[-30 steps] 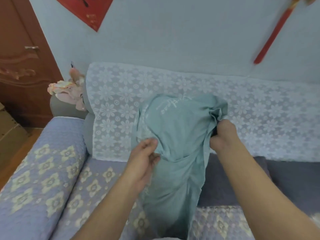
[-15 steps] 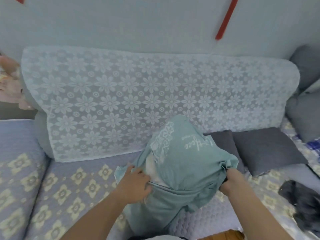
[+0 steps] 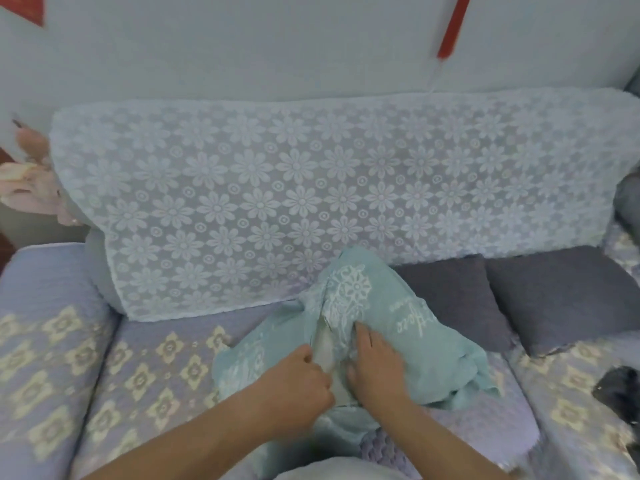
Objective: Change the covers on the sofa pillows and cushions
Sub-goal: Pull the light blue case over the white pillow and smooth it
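A teal pillow cover (image 3: 408, 327) with white flower print and lettering lies crumpled on the sofa seat (image 3: 156, 368), a pale pillow showing through its opening between my hands. My left hand (image 3: 298, 386) grips the cover's edge at the opening with curled fingers. My right hand (image 3: 374, 365) presses flat on the cover just right of the opening, fingers spread. Two dark grey cushions (image 3: 453, 296) (image 3: 561, 292) lean at the foot of the backrest to the right.
A white lace flower throw (image 3: 277, 202) covers the sofa back. The seat and left armrest (image 3: 38, 341) wear a purple quilted cover with cream diamonds. A pink soft toy (image 3: 31, 181) sits at the far left. A dark bundle (image 3: 620, 389) lies on the right seat.
The cover came down from mid-air onto the seat. My right hand left the cover's right corner and now presses near the opening beside my left hand. The view shifted right.
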Action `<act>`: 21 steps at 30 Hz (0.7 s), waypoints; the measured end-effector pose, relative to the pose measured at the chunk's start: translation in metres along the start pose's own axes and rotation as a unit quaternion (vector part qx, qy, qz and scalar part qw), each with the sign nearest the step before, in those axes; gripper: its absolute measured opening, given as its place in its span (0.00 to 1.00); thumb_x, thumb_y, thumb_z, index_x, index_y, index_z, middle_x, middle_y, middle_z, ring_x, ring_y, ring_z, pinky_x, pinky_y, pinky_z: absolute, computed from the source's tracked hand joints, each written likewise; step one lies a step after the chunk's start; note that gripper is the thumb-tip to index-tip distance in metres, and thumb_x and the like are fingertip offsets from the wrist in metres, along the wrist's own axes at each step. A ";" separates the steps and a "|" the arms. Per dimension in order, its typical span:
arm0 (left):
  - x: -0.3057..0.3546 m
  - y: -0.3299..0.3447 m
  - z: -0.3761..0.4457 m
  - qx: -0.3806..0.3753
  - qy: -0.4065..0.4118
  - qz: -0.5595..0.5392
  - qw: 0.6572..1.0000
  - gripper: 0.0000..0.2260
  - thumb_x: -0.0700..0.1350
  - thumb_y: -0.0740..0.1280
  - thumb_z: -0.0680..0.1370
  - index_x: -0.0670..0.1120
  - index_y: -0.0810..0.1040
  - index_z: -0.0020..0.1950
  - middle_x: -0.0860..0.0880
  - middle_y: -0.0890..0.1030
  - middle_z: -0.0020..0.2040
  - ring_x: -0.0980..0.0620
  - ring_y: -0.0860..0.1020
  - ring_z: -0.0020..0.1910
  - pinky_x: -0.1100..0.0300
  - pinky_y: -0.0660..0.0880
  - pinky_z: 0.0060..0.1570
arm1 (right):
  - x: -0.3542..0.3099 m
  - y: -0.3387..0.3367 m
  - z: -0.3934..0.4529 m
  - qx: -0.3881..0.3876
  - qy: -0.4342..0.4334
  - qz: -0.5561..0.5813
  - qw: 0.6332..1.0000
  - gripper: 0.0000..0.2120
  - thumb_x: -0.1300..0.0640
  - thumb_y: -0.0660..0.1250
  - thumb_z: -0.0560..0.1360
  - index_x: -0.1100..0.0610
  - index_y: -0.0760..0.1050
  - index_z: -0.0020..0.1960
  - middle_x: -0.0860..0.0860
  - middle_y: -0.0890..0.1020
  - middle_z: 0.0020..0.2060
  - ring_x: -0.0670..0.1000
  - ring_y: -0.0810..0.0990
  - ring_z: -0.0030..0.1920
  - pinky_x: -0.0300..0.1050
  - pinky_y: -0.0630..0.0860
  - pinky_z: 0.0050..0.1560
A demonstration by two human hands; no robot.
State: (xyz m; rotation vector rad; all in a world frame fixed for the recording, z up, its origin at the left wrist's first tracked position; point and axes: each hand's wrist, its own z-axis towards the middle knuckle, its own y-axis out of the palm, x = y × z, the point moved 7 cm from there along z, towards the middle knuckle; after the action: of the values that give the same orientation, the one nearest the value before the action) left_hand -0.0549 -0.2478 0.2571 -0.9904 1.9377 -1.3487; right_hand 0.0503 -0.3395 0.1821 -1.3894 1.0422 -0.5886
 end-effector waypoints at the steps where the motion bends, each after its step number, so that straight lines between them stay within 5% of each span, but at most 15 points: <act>1: 0.005 0.004 -0.006 0.004 0.001 0.011 1.000 0.01 0.48 0.69 0.63 0.53 0.78 0.32 0.55 0.72 0.29 0.56 0.72 0.26 0.59 0.72 0.44 | -0.003 0.008 0.000 0.007 -0.029 -0.014 0.999 0.36 0.46 0.71 0.68 0.52 0.64 0.73 0.52 0.80 0.56 0.56 0.82 0.52 0.53 0.78 0.49; 3: 0.014 0.008 -0.009 0.006 0.011 0.012 1.000 0.03 0.49 0.71 0.62 0.53 0.79 0.31 0.56 0.73 0.27 0.57 0.73 0.26 0.62 0.76 0.46 | -0.012 0.021 -0.004 -0.002 -0.064 -0.025 0.998 0.37 0.42 0.69 0.67 0.51 0.64 0.72 0.51 0.80 0.55 0.56 0.82 0.51 0.53 0.79 0.48; 6: 0.031 0.012 -0.002 -0.061 0.022 -0.060 0.996 0.02 0.47 0.72 0.65 0.49 0.81 0.35 0.54 0.78 0.32 0.52 0.78 0.32 0.64 0.68 0.32 | -0.028 0.036 -0.007 -0.070 -0.088 -0.017 0.994 0.39 0.36 0.54 0.71 0.51 0.59 0.78 0.51 0.72 0.65 0.56 0.74 0.63 0.54 0.73 0.61; 10: 0.050 0.020 -0.002 -0.052 0.019 -0.054 0.997 0.03 0.47 0.71 0.68 0.48 0.82 0.38 0.53 0.79 0.33 0.52 0.79 0.29 0.63 0.64 0.29 | -0.047 0.027 0.009 -0.022 -0.101 0.048 0.994 0.22 0.52 0.61 0.75 0.52 0.69 0.69 0.50 0.79 0.56 0.54 0.79 0.55 0.51 0.73 0.52; 14: 0.013 0.021 -0.032 0.013 -0.101 -0.133 0.986 0.03 0.43 0.70 0.73 0.47 0.83 0.45 0.48 0.80 0.40 0.44 0.81 0.36 0.57 0.67 0.31 | -0.064 0.013 0.005 -0.016 -0.144 0.197 0.970 0.11 0.61 0.62 0.74 0.56 0.79 0.54 0.52 0.82 0.45 0.55 0.81 0.45 0.48 0.76 0.48; 16: -0.012 0.025 -0.049 0.073 -0.147 -0.162 0.973 0.07 0.42 0.75 0.67 0.52 0.82 0.41 0.53 0.79 0.37 0.51 0.79 0.32 0.60 0.67 0.28 | -0.085 0.027 -0.021 -0.186 -0.183 0.224 0.939 0.12 0.54 0.60 0.74 0.53 0.80 0.50 0.49 0.81 0.43 0.53 0.79 0.46 0.43 0.73 0.47; 18: -0.017 0.032 -0.058 0.104 -0.149 -0.157 0.971 0.07 0.43 0.74 0.64 0.53 0.80 0.38 0.55 0.76 0.34 0.54 0.77 0.28 0.62 0.67 0.24 | -0.104 0.052 -0.056 -0.394 -0.198 0.166 0.882 0.18 0.52 0.59 0.74 0.56 0.78 0.60 0.52 0.80 0.53 0.53 0.77 0.55 0.44 0.73 0.57; 21: -0.006 0.038 -0.071 0.114 -0.079 -0.209 0.968 0.04 0.46 0.67 0.73 0.52 0.81 0.44 0.53 0.81 0.40 0.50 0.80 0.34 0.60 0.72 0.29 | -0.123 0.058 -0.068 -0.423 -0.213 0.117 0.873 0.26 0.61 0.61 0.79 0.60 0.64 0.77 0.57 0.68 0.75 0.54 0.68 0.73 0.42 0.62 0.71</act>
State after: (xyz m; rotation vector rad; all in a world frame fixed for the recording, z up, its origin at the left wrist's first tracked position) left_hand -0.1172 -0.1975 0.2448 -1.3936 1.4644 -1.6210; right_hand -0.0779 -0.2604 0.1646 -1.9804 1.1184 0.4250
